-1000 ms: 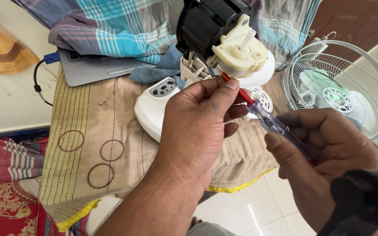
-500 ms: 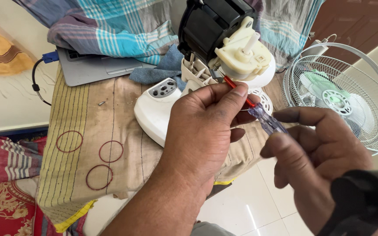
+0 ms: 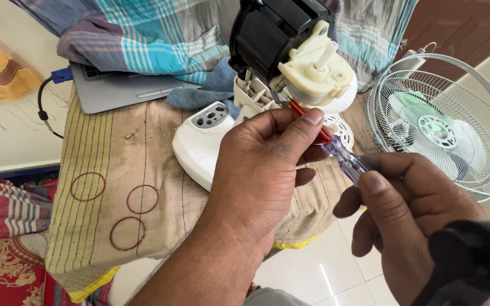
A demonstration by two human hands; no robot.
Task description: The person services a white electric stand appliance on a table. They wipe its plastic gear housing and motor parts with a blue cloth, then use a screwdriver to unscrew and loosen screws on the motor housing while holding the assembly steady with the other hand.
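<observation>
While the right hand (image 3: pixel 409 221) gripped the clear handle of a screwdriver (image 3: pixel 336 148), its fingers curled around it and the thumb pressed on top, the left hand (image 3: pixel 267 164) closed thumb and forefinger on the tool's red shaft just behind the tip. The two hands sat close together, not quite touching, joined only by the screwdriver, which slanted up and to the left from the right hand. Its tip met the underside of a cream gearbox (image 3: pixel 316 73) with a white peg sticking up from it. That gearbox was fixed to a black motor (image 3: pixel 270 31), and both stood on a white fan base (image 3: pixel 199 141) whose grey control panel faced up. The base rested on a tan cloth (image 3: pixel 114 181) stitched with three red rings and edged in yellow, spread over a low surface. A small screw (image 3: pixel 130 135) lay on the cloth, well apart from the hands. Behind the base sat a grey laptop (image 3: pixel 120 90) with a blue plug in its side, partly covered by a heap of checked cloth (image 3: pixel 137 39), and a blue rag (image 3: pixel 211 90) lay just beside the motor. To the right, a wire fan guard (image 3: pixel 449 124) leaned over the pale tiled floor (image 3: pixel 313 272). A dark sleeve covered the right wrist.
</observation>
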